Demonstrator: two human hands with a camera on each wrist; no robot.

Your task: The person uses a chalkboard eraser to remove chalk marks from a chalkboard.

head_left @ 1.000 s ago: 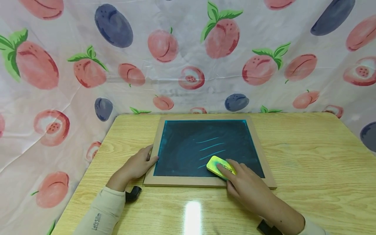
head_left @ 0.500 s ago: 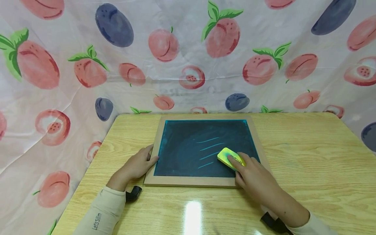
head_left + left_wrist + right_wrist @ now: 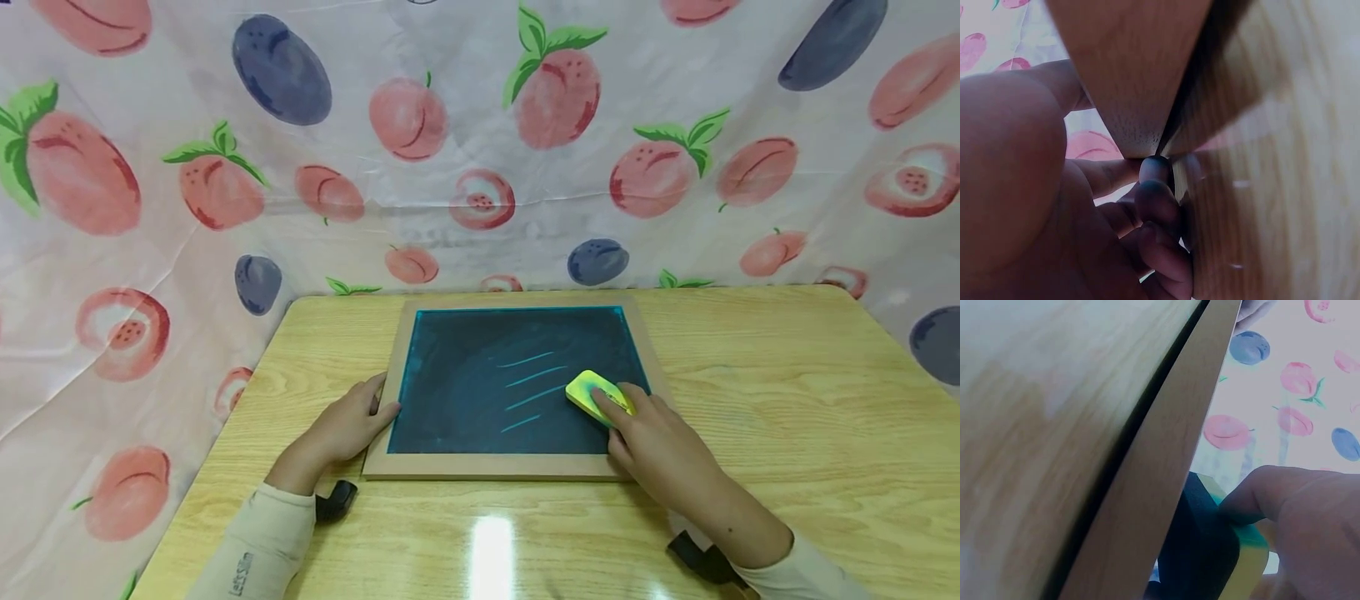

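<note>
A small blackboard (image 3: 457,342) in a pale wooden frame (image 3: 487,467) lies on the table, with several light-blue slanting chalk lines (image 3: 536,375) on it. My left hand (image 3: 337,429) grips its left edge, thumb on top; in the left wrist view the fingers (image 3: 1160,206) curl at the frame's side (image 3: 1132,75). With my right hand (image 3: 671,454) I hold a yellow-green board eraser (image 3: 588,390) over the board's lower right, index finger on its top. The eraser's dark underside (image 3: 1200,544) shows beyond the frame edge in the right wrist view.
The light wooden table (image 3: 787,400) extends to both sides of the board. Behind it and at the left hangs a white cloth (image 3: 420,200) printed with fruit. Black camera mounts (image 3: 337,502) sit at both wrists.
The right hand has slid the eraser up and to the right across the board, away from the lowest chalk line. My left hand keeps its place on the frame. The head view has shifted slightly.
</note>
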